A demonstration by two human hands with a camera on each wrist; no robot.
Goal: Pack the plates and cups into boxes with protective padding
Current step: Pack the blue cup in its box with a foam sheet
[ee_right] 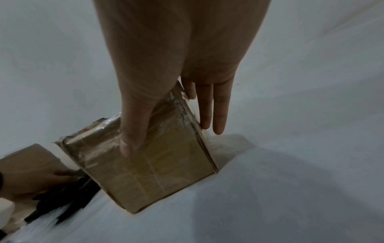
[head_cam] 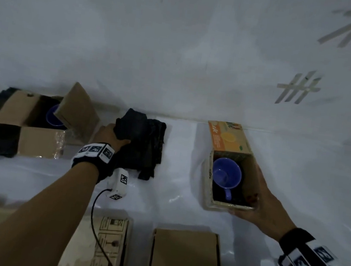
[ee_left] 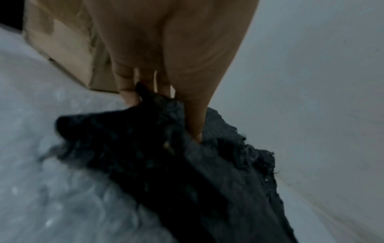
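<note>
My left hand [head_cam: 123, 139] grips a crumpled dark cloth [head_cam: 143, 137] lying on the white surface at centre. In the left wrist view, thumb and fingers of that left hand [ee_left: 164, 117] pinch the dark cloth [ee_left: 187, 164] at its top fold. My right hand [head_cam: 250, 197] holds the near right corner of a small box [head_cam: 208, 176] with an orange flap. A blue mug [head_cam: 226, 176] lies inside on dark padding. In the right wrist view, the right hand [ee_right: 171, 140] has its thumb on one face of the small box [ee_right: 162, 172] and its fingers along the adjoining side.
An open cardboard box [head_cam: 41, 140] at the left holds another blue cup [head_cam: 51, 115] on dark cloth that spills over its sides. Two flat cardboard boxes [head_cam: 185, 260] lie along the near edge. A white wall rises close behind.
</note>
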